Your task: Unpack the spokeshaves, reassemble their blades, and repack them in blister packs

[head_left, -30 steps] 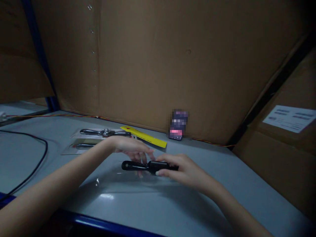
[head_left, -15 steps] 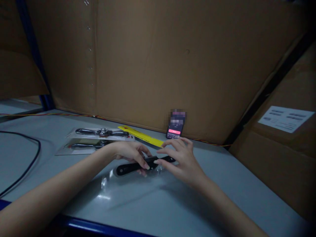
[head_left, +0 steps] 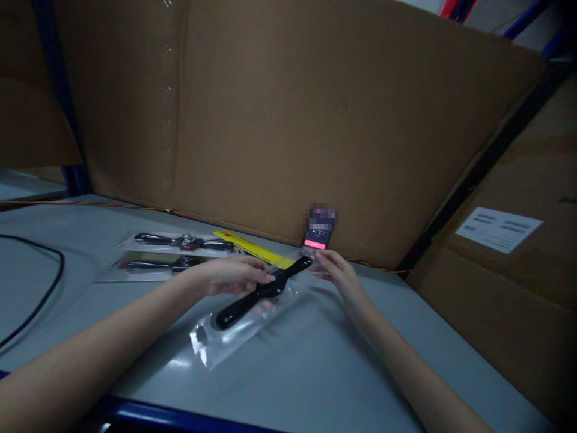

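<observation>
A black two-handled spokeshave lies tilted inside a clear plastic sleeve, above the table. My left hand is closed around the middle of the spokeshave through the sleeve, thumb on top and fingers below. At the upper right end, my right hand pinches the sleeve just beyond the handle tip; part of its fingers is hidden behind the film. Just past my left hand lies a yellow printed card, partly covered by the sleeve.
Two more packaged spokeshaves, an upper one and a lower one, lie left of the card. A phone leans on the cardboard back wall. A black cable curves at left. A labelled cardboard panel stands at right.
The spokeshave has tilted, its right end rising away from me, and more of the sleeve shows. My right hand has moved from near the handle to gripping the sleeve's end.
</observation>
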Available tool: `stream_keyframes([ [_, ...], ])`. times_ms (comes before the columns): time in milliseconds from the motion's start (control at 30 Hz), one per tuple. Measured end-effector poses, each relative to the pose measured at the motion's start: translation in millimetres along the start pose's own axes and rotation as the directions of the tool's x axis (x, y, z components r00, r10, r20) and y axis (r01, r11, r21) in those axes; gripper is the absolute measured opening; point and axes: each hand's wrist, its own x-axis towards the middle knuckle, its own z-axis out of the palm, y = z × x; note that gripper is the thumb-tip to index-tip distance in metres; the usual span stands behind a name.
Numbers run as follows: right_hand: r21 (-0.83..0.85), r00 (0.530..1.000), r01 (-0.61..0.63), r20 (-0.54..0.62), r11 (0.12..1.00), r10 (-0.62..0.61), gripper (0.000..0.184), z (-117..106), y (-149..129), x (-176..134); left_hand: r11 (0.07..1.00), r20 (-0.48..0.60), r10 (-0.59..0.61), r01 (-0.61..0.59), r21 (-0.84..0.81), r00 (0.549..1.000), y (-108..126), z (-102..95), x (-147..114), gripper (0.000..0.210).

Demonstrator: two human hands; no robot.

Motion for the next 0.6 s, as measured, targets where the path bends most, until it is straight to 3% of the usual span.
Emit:
stream_keyframes([
  [133, 0.103, 0.987, -0.121, 0.116, 0.987, 0.109, 0.056, 13, -10, -10, 0.999, -0.003, 0.045, -0.045, -0.024, 0.999, -4, -0.1, 1, 0.044],
  [200, 0.057, 0.995, -0.069, 0.077, 0.996, 0.065, 0.06, 15, -11, -13, 0.999, 0.013, 0.044, -0.043, -0.026, 0.999, -5, -0.2, 1, 0.05],
  [267, -0.125, 0.984, 0.169, -0.032, 0.978, -0.175, 0.059, 13, -13, -15, 0.999, -0.003, 0.039, -0.039, -0.008, 0.999, -5, 0.2, 1, 0.052],
  [300, -0.257, 0.942, 0.314, -0.039, 0.914, -0.335, 0.054, 12, -15, -16, 0.999, -0.007, 0.039, -0.039, -0.005, 0.999, -4, 0.8, 1, 0.052],
  [367, -0.473, 0.825, 0.536, 0.119, 0.699, -0.552, 0.036, 9, -21, -20, 0.999, 0.0, 0.04, -0.04, -0.003, 0.999, -3, 2.4, 0, 0.051],
  [400, -0.52, 0.786, 0.6, 0.242, 0.608, -0.568, 0.028, 8, -25, -23, 0.999, 0.003, 0.042, -0.042, 0.009, 0.999, -2, 3.4, 0, 0.05],
  [467, -0.544, 0.757, 0.649, 0.401, 0.531, -0.515, 0.022, 9, -32, -28, 0.997, 0.012, 0.044, -0.045, 0.058, 0.999, -1, 5.9, -2, 0.048],
  [600, -0.56, 0.778, 0.628, 0.475, 0.541, -0.412, 0.025, 17, -36, -38, 0.984, 0.038, 0.019, -0.026, 0.178, 0.999, -1, 10.6, -4, 0.042],
])
